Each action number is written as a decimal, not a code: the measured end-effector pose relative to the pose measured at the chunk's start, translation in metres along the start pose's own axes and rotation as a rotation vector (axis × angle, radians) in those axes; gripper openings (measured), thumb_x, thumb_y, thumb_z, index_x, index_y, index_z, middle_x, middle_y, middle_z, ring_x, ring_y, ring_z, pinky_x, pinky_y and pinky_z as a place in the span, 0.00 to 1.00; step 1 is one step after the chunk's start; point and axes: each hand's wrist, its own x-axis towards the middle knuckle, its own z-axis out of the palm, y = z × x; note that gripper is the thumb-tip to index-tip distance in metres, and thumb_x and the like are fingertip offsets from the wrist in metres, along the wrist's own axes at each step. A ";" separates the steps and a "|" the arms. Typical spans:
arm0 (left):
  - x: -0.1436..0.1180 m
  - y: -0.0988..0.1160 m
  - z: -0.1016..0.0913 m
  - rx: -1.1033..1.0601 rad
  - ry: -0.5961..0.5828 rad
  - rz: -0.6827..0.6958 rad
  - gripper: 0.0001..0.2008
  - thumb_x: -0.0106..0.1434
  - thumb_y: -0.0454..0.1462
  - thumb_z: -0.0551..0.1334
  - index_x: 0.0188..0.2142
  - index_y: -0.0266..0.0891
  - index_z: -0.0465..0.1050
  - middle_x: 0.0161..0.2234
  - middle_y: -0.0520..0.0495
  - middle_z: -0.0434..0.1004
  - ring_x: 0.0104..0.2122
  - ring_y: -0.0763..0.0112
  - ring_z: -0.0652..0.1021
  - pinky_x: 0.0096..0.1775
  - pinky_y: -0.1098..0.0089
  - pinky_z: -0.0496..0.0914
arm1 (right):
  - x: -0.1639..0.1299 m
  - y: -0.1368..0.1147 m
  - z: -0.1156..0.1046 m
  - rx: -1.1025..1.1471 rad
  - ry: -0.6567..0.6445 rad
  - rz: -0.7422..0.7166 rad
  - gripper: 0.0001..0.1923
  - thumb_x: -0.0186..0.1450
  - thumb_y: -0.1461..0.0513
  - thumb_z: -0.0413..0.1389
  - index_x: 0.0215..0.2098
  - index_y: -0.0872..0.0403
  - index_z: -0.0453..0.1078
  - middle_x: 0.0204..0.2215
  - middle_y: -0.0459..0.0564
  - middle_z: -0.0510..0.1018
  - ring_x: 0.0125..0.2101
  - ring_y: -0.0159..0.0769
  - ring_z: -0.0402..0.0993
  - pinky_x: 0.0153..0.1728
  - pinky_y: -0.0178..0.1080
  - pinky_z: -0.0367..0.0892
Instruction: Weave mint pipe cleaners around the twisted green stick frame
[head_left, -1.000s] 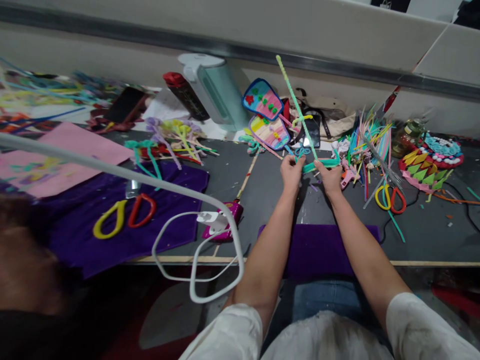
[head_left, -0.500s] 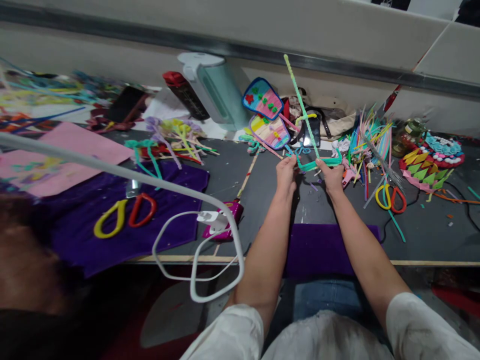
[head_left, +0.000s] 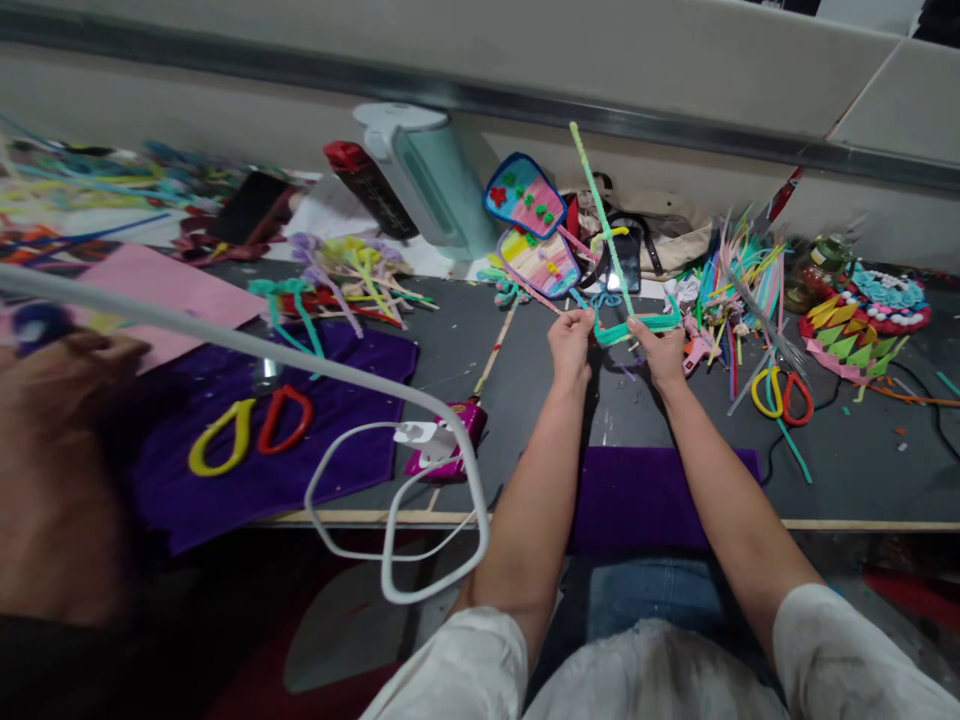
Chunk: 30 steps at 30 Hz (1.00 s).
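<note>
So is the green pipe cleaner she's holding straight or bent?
Bent: the green pipe cleaner runs across between both hands, then turns sharply upward into a long stem.

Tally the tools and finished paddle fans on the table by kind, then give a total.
Scissors with yellow and red handles: 2
Pink glue guns: 2
Decorated paddle fans: 2
Total: 6
Both hands, left hand and right hand, hold a teal pipe cleaner frame.
</note>
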 end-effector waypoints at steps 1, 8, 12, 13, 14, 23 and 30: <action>0.001 -0.001 -0.001 0.052 0.013 0.066 0.19 0.49 0.47 0.76 0.28 0.38 0.72 0.22 0.54 0.72 0.21 0.77 0.70 0.27 0.73 0.63 | 0.000 0.000 0.000 -0.015 0.001 -0.003 0.14 0.55 0.52 0.69 0.31 0.54 0.80 0.28 0.47 0.84 0.29 0.36 0.79 0.38 0.40 0.75; 0.003 0.000 -0.001 0.352 0.105 0.357 0.06 0.55 0.37 0.68 0.27 0.38 0.74 0.22 0.54 0.70 0.23 0.75 0.68 0.29 0.73 0.62 | 0.000 0.000 0.000 -0.070 -0.009 -0.038 0.14 0.55 0.52 0.68 0.31 0.53 0.79 0.29 0.47 0.85 0.30 0.37 0.80 0.40 0.41 0.76; 0.001 0.002 0.000 0.308 0.096 0.341 0.03 0.56 0.35 0.67 0.28 0.38 0.75 0.23 0.53 0.71 0.24 0.74 0.69 0.29 0.73 0.63 | -0.001 -0.002 0.000 -0.096 -0.010 -0.037 0.15 0.56 0.50 0.68 0.31 0.53 0.79 0.29 0.48 0.85 0.31 0.37 0.80 0.40 0.41 0.77; 0.001 0.003 0.000 0.300 0.093 0.336 0.03 0.56 0.35 0.67 0.29 0.38 0.75 0.23 0.53 0.71 0.24 0.74 0.69 0.29 0.73 0.64 | -0.001 -0.002 0.000 -0.096 -0.009 -0.033 0.16 0.56 0.50 0.68 0.31 0.53 0.79 0.29 0.48 0.85 0.31 0.38 0.80 0.40 0.41 0.77; 0.000 0.004 0.001 0.299 0.093 0.335 0.03 0.56 0.35 0.67 0.29 0.38 0.75 0.23 0.53 0.72 0.24 0.74 0.69 0.29 0.73 0.64 | -0.001 -0.002 0.000 -0.094 -0.009 -0.030 0.16 0.56 0.49 0.68 0.31 0.53 0.79 0.30 0.48 0.85 0.31 0.38 0.81 0.40 0.42 0.77; -0.004 0.001 0.003 0.303 0.047 0.342 0.10 0.50 0.39 0.72 0.32 0.37 0.81 0.26 0.50 0.78 0.26 0.71 0.75 0.32 0.70 0.69 | -0.001 -0.004 0.000 -0.106 -0.016 -0.058 0.14 0.57 0.51 0.67 0.32 0.54 0.79 0.31 0.50 0.85 0.33 0.38 0.81 0.43 0.42 0.77; 0.000 0.000 0.001 0.281 0.089 0.294 0.09 0.47 0.35 0.70 0.31 0.37 0.82 0.26 0.50 0.78 0.25 0.72 0.74 0.31 0.71 0.68 | -0.001 0.002 -0.001 -0.094 -0.018 -0.036 0.14 0.56 0.52 0.68 0.32 0.53 0.80 0.31 0.49 0.85 0.32 0.39 0.81 0.41 0.42 0.76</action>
